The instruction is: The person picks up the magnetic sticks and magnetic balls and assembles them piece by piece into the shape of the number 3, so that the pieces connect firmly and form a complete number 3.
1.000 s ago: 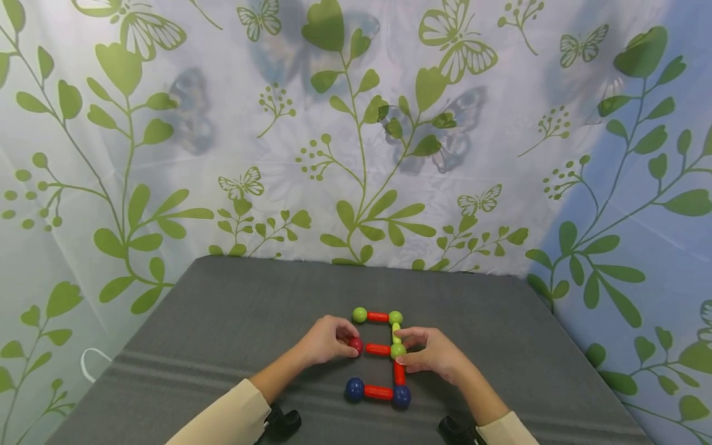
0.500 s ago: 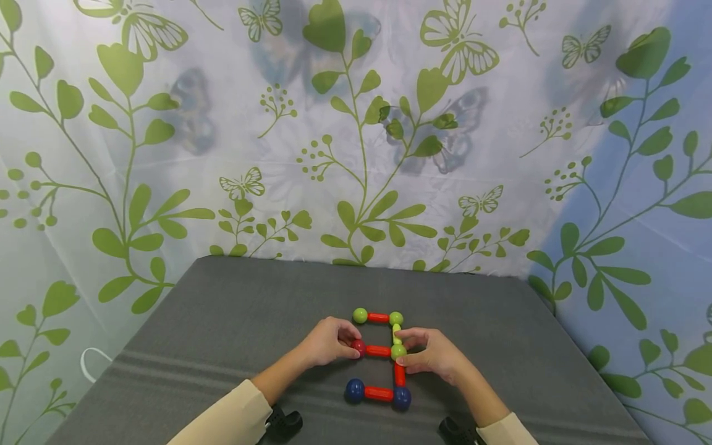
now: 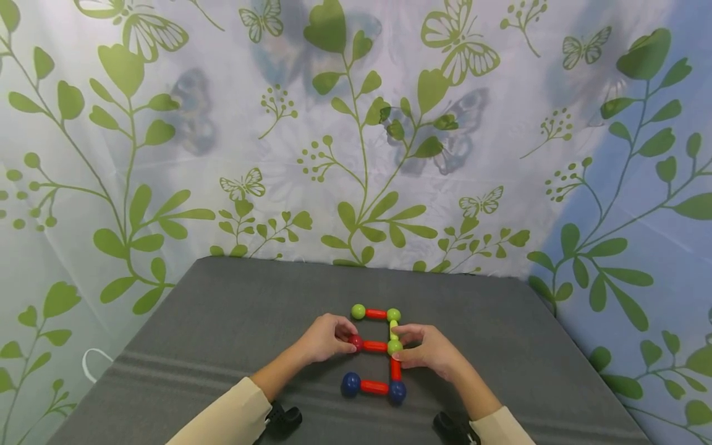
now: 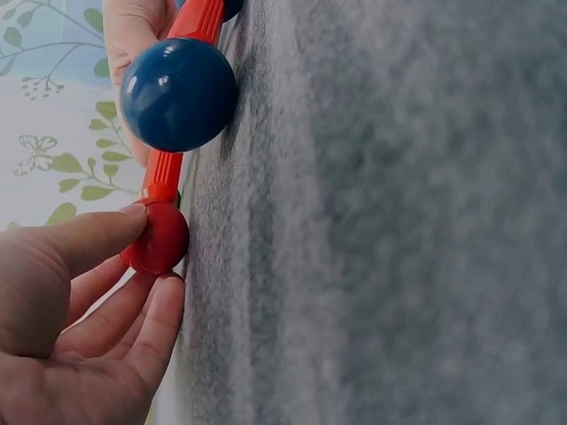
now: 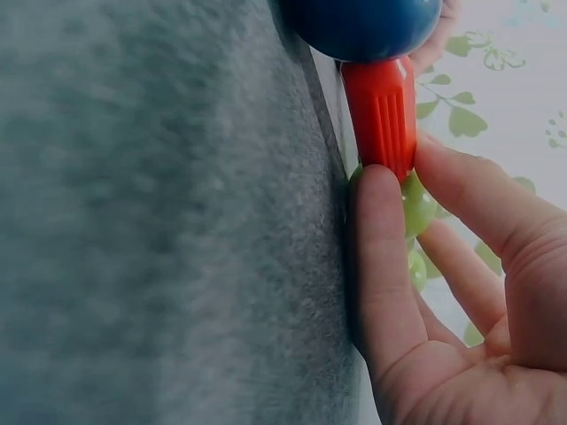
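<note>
My left hand (image 3: 324,340) pinches a red ball (image 4: 164,237) between thumb and fingertips. That ball meets the left end of a red rod (image 3: 375,347), the middle bar of a flat figure of balls and rods. At the rod's other end sits a green ball (image 3: 394,348), held by the thumb and fingers of my right hand (image 3: 434,353). A yellow-green rod (image 3: 394,329) runs from it to a far green ball (image 3: 394,315). Toward me, another red rod (image 5: 381,115) joins it to a blue ball (image 3: 397,392).
A second blue ball (image 3: 351,384) and a red rod (image 3: 374,387) form the near bar. The far bar has a green ball (image 3: 358,311) and a red rod (image 3: 376,314). Everything lies on a grey-covered table (image 3: 250,290) before a leaf-patterned curtain (image 3: 289,142).
My left hand has brought the red ball against the middle red rod, closing a small gap. Since then both hands and the whole figure have shifted slightly left and away from me.
</note>
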Available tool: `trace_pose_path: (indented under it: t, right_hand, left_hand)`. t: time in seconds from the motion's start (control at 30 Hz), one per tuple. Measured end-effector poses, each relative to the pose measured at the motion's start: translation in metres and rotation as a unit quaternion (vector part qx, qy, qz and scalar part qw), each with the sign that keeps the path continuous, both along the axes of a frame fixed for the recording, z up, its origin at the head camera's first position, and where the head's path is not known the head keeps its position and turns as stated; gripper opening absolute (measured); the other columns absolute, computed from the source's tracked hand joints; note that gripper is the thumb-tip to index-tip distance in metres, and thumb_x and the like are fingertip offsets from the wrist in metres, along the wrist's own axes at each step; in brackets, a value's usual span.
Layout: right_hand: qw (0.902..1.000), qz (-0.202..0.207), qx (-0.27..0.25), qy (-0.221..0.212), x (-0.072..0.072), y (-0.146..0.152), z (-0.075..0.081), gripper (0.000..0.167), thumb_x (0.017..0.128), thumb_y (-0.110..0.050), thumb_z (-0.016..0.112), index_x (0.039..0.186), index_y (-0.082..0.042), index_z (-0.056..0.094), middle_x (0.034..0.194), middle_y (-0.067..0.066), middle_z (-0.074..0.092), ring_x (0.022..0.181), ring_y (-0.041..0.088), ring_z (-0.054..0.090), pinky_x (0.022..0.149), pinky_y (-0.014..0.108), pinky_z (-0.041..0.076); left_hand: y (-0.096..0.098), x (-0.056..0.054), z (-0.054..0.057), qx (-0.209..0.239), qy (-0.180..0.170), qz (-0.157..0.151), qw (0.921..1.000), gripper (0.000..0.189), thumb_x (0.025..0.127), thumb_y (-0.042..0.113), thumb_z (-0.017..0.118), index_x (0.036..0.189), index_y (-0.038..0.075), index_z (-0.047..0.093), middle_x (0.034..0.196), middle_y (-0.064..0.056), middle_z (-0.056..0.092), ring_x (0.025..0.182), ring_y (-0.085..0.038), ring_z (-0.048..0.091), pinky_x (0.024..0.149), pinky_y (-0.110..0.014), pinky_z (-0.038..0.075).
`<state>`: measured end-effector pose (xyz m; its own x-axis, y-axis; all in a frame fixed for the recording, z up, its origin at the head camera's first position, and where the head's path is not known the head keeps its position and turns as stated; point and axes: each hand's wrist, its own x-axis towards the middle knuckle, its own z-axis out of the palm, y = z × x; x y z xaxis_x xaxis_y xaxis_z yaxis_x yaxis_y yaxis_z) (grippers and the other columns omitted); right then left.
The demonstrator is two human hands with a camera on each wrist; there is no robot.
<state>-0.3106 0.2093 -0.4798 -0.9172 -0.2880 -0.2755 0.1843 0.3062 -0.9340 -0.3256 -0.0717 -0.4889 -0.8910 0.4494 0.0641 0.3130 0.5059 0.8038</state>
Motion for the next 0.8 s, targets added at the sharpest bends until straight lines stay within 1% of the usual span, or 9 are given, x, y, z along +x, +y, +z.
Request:
trace_pose_path:
  t: [0.13, 0.3, 0.57, 0.8]
  right_hand:
    - [0.9999, 0.005, -0.013, -0.003, -0.003, 0.0, -0.001, 0.066, 0.08, -0.002, 0.086, 0.14, 0.0, 0.059, 0.122, 0.022, 0.059, 0.091, 0.022, 0.073, 0.082, 0.043, 0.063]
    - [0.9997, 0.009, -0.023, -0.005, -0.007, 0.001, -0.003, 0.066, 0.08, -0.003, 0.086, 0.141, 0.001, 0.058, 0.123, 0.022, 0.059, 0.091, 0.022, 0.073, 0.082, 0.044, 0.063]
    - [0.9996, 0.017, -0.023, -0.005, -0.009, 0.001, -0.005, 0.067, 0.08, -0.004, 0.086, 0.141, 0.0, 0.058, 0.123, 0.022, 0.058, 0.091, 0.022, 0.073, 0.081, 0.043, 0.063]
    - [0.9998, 0.015, -0.015, -0.006, -0.012, 0.002, -0.002, 0.067, 0.08, -0.004, 0.086, 0.141, 0.0, 0.058, 0.124, 0.022, 0.059, 0.091, 0.023, 0.073, 0.082, 0.043, 0.063]
  left_hand:
    - [-0.002, 0.0, -0.001, 0.012, -0.007, 0.003, 0.9999, 0.02, 0.084, 0.011, 0.084, 0.102, 0.009, 0.074, 0.097, -0.003, 0.074, 0.086, -0.012, 0.066, 0.074, -0.027, 0.056]
    - [-0.003, 0.0, 0.0, 0.021, -0.019, 0.007, 0.9996, 0.021, 0.085, 0.011, 0.084, 0.103, 0.008, 0.074, 0.097, -0.003, 0.074, 0.086, -0.012, 0.066, 0.075, -0.028, 0.056]
    - [-0.003, -0.001, -0.001, 0.024, -0.023, 0.013, 0.9994, 0.02, 0.086, 0.01, 0.083, 0.104, 0.008, 0.074, 0.098, -0.004, 0.074, 0.087, -0.013, 0.066, 0.077, -0.03, 0.057]
    - [-0.002, -0.003, -0.002, 0.027, -0.021, 0.011, 0.9993, 0.019, 0.088, 0.013, 0.082, 0.105, 0.009, 0.074, 0.095, -0.002, 0.073, 0.085, -0.015, 0.064, 0.074, -0.028, 0.055]
